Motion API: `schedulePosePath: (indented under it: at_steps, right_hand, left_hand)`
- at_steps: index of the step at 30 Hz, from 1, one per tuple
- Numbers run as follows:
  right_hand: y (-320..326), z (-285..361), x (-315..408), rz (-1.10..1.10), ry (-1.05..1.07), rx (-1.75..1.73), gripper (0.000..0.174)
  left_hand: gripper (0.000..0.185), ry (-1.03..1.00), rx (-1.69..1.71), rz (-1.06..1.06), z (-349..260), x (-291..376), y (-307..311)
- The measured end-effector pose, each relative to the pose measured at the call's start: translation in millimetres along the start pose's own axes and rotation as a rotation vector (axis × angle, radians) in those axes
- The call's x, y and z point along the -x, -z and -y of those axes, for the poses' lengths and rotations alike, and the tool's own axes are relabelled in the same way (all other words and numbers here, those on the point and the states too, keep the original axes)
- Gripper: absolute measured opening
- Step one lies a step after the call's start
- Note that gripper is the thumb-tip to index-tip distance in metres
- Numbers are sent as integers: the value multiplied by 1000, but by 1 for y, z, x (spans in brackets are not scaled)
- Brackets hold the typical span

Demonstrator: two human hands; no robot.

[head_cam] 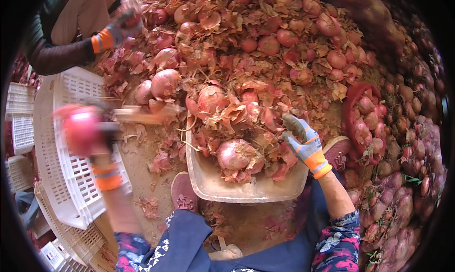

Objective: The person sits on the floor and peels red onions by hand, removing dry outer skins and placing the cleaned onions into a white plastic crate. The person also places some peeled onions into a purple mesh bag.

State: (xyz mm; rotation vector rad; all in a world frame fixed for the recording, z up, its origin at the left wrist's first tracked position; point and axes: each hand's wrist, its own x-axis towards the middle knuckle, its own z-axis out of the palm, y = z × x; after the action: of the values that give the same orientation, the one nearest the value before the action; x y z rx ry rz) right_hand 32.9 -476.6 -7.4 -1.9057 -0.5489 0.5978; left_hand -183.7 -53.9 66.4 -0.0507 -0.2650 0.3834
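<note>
My left hand point(107, 135), in a dark-palmed glove with an orange cuff, is blurred by motion over the stacked white plastic crates point(76, 183). It holds a red onion point(79, 130) with shiny skin. My gloved right hand point(301, 137) has its fingers apart and nothing in them, at the right side of a worn plastic tub point(245, 195) between my feet. Loose skins and onions heap up in the tub, and a large onion point(234, 154) lies near its front. Right of my left hand is a blurred light-brown strip point(149, 114), possibly wood.
A co-worker's gloved hand point(124, 28) holds an onion at the upper left. Beyond the tub spreads a pile of onions and dry skins point(245, 58). A red mesh sack point(366, 122) of onions stands on the right, by more filled sacks point(394, 208). More crates point(23, 133) line the left.
</note>
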Motion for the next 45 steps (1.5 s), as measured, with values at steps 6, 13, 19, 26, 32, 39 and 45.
schedulePosePath:
  at_steps: [6,13,19,26,32,39,45]
  right_hand:
    - [15,-13,-35,-315,-63,-262,47]
    - [64,-77,-189,-128,-539,1150,79]
    - [82,-124,-198,-368,-595,769,88]
    - [83,-66,-93,-79,-312,-822,58]
    - [57,-46,-24,156,-168,-418,40]
    - [70,-98,-106,-323,-209,287,77]
    - [73,-140,-209,-507,-886,432,105]
  left_hand:
    - [23,-133,-248,-180,-62,12,-82]
    - [24,812,-1478,-344,119,10,24]
    - [47,937,-1549,-322,146,21,28]
    - [52,563,-1501,-693,141,46,56]
    - [40,201,-1417,-699,131,33,81]
    - [47,107,-1681,-605,110,-2,131]
    - [50,9,-2356,-303,107,-44,191]
